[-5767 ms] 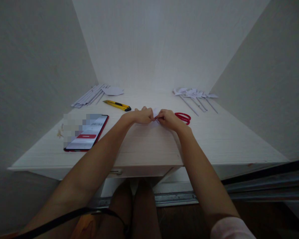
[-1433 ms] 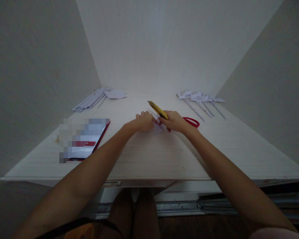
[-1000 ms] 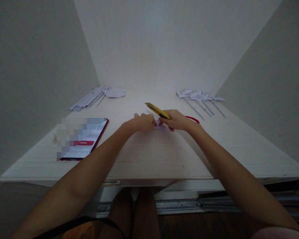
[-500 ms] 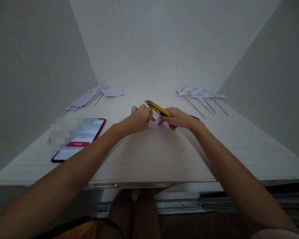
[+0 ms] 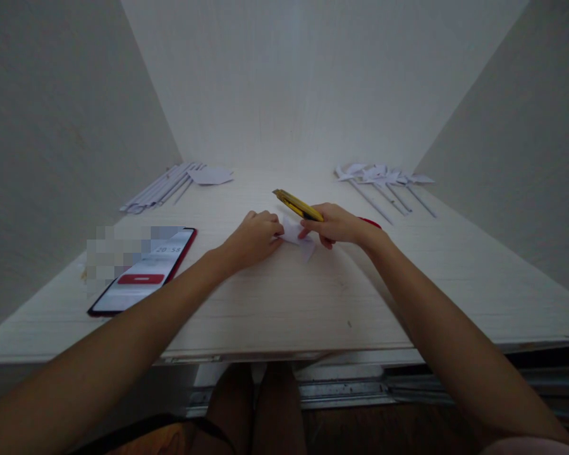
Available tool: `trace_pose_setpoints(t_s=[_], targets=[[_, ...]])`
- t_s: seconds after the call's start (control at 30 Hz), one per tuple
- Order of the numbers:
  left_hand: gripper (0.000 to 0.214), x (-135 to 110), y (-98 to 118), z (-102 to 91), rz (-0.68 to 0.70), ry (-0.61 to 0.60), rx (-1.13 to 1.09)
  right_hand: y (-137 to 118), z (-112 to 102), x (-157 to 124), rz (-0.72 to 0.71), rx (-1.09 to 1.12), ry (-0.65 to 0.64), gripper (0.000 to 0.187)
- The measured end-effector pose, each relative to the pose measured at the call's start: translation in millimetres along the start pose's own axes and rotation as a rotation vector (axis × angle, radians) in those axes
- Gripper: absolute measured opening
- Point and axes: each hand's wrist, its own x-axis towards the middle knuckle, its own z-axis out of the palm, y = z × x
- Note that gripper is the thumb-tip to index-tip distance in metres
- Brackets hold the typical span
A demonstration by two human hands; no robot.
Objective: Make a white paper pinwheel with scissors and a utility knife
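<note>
The phone (image 5: 146, 272), to the near left of the folded paper (image 5: 294, 232), shows digits (image 5: 168, 250) that read 20:58, as far as the dim screen allows. Under them sits a red button (image 5: 140, 279) with a white mark too small to read. Blurred squares cover the phone's far left part, and the left forearm hides some of its near edge. A small pale clump beside the phone, left of the folded paper, is too blurred to name.

The folded paper lies on the white table (image 5: 284, 309) between the two hands. The left hand (image 5: 256, 237) has its fingers curled at the paper's left edge; whether they pinch or only press, I cannot tell. The right hand (image 5: 332, 225) grips a yellow knife (image 5: 298, 206), tilted above the paper, while a fingertip touches the paper's right part.

Right of the paper, a red handle (image 5: 370, 222) is mostly hidden behind the right wrist. Paper pinwheels (image 5: 377, 174) lie overlapped to its far right; paper sticks (image 5: 164, 188) and flat sheets (image 5: 212, 176) lie to its far left.
</note>
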Motion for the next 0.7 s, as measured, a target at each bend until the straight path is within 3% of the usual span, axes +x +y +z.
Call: trace_pose_setpoints(t_s=[0.17, 0.4, 0.57, 0.7], targets=[[0.019, 1.6, -2.4, 5.4, 0.028, 0.075, -0.065, -1.0, -1.4, 0.4, 0.007, -0.007, -0.022, 0.019], [0.021, -6.1, 5.6, 1.0, 0.108, 0.046, 0.019, 2.0, -1.0, 0.9, -0.028, -0.013, -0.029, 0.02], [0.029, -7.0, 3.5, 3.7, 0.119, 0.134, -0.046, 1.0, -0.5, 0.3, -0.07, -0.008, -0.027, 0.019], [0.037, -4.4, -4.5, 13.3, 0.165, 0.067, -0.099, 0.1, -0.4, 0.2, -0.045, -0.02, -0.022, 0.02]])
